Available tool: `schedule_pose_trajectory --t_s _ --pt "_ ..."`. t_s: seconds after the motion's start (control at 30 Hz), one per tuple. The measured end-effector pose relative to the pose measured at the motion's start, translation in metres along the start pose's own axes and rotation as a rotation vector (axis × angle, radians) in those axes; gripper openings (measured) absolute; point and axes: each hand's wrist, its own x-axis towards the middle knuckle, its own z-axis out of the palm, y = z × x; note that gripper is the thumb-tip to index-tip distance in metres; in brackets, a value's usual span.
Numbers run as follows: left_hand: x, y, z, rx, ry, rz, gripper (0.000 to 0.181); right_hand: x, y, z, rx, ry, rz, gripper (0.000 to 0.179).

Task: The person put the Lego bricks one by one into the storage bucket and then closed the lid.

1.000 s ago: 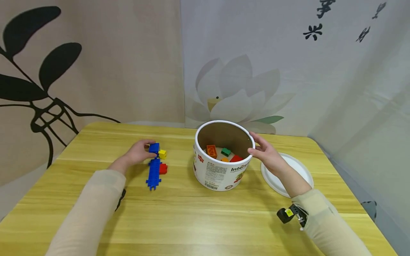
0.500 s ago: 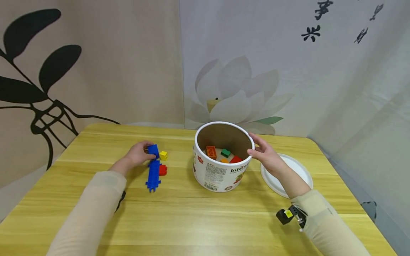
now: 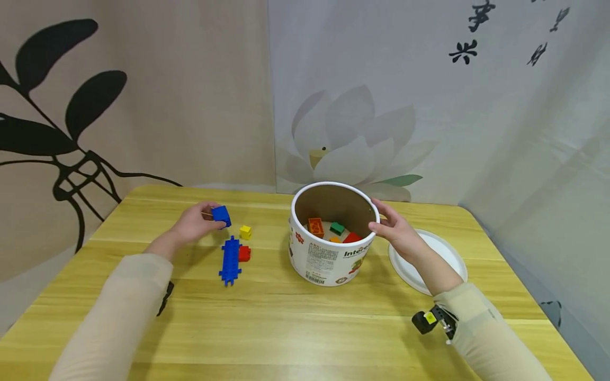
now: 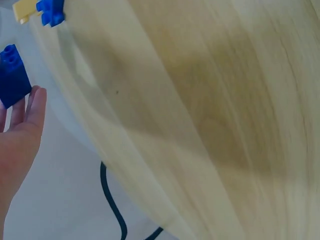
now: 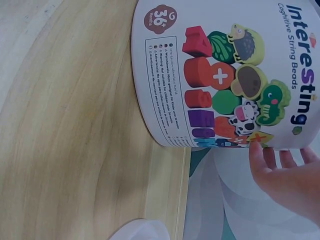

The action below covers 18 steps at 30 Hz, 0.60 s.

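Four loose blocks show outside the tub: one small blue block point(image 3: 221, 215) lifted in the left hand point(image 3: 193, 226), one small yellow block point(image 3: 245, 232), one red block point(image 3: 244, 253) and one long blue strip of joined blocks point(image 3: 230, 260), the last two touching each other on the tabletop point(image 3: 295, 323) left of centre. Inside the round cardboard tub point(image 3: 329, 256) at least four blocks can be counted: orange, green, red and a sliver of another orange. One white lid point(image 3: 445, 251) lies flat near the tabletop's right edge, partly covered by the right forearm. The left hand pinches the small blue block between thumb and fingertips, clear of the wood. The right hand point(image 3: 397, 231) grips the tub's far right rim, fingers curled against the wall.
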Motion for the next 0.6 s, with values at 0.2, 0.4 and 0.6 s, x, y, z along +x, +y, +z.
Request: schedule_pose_trajectory --t_s 0.2,0.4,0.6 --pt "-0.003 0.008 -0.011 0.013 0.015 0.01 0.058 -0.001 0.0 0.0 -0.004 0.0 0.001 0.07" --pt "-0.006 0.015 -0.022 0.014 0.022 0.034 0.061 -0.001 0.001 -0.001 -0.021 0.003 0.002 0.07" --pt "-0.007 0.026 -0.031 0.025 0.039 0.052 0.06 0.0 0.001 -0.001 -0.024 0.002 -0.004 0.07"
